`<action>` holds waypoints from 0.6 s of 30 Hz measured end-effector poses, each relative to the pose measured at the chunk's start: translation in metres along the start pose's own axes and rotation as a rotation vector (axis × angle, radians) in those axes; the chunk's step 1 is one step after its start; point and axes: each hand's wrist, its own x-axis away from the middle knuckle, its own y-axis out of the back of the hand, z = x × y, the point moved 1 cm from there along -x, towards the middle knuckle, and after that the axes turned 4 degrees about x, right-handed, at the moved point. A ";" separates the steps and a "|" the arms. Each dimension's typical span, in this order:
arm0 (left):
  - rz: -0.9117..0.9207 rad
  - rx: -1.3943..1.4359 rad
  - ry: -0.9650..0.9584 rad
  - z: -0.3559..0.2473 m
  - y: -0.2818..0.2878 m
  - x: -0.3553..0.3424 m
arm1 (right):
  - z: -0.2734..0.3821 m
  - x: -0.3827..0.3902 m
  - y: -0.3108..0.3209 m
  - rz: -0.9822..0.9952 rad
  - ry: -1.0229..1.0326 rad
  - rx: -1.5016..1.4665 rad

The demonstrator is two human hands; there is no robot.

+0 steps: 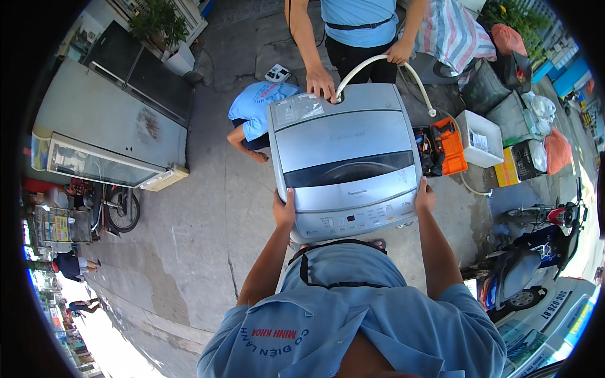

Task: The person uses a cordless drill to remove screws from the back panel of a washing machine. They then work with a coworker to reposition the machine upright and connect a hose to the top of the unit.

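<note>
A silver-grey top-loading washing machine (353,142) stands in front of me, its lid down and its control panel toward me. My left hand (285,209) grips the machine's left side near the front corner, fingers partly hidden. Against the opposite side, my right hand (426,195) is closed on the edge by the panel. Across the machine, a co-worker in a blue shirt has a whitish hose (378,60); one of that person's hands is at its end by the rear edge, the other on its bend.
A second co-worker (252,110) crouches at the machine's left side. An orange toolbox (449,148) lies open on the right beside a white foam box (482,138). Fridge-like cabinets (113,113) are at left. Motorbikes stand on both sides.
</note>
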 end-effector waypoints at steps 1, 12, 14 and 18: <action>0.000 0.004 0.004 0.000 0.000 0.000 | 0.001 0.001 0.001 0.004 -0.001 -0.002; -0.030 -0.048 -0.001 -0.003 0.003 0.003 | 0.010 0.007 0.005 0.029 -0.024 -0.010; -0.016 -0.043 0.017 -0.002 0.002 0.002 | 0.010 0.007 0.007 0.032 -0.021 -0.015; -0.006 -0.032 0.024 -0.001 0.001 0.001 | 0.007 0.005 0.006 0.033 -0.017 -0.020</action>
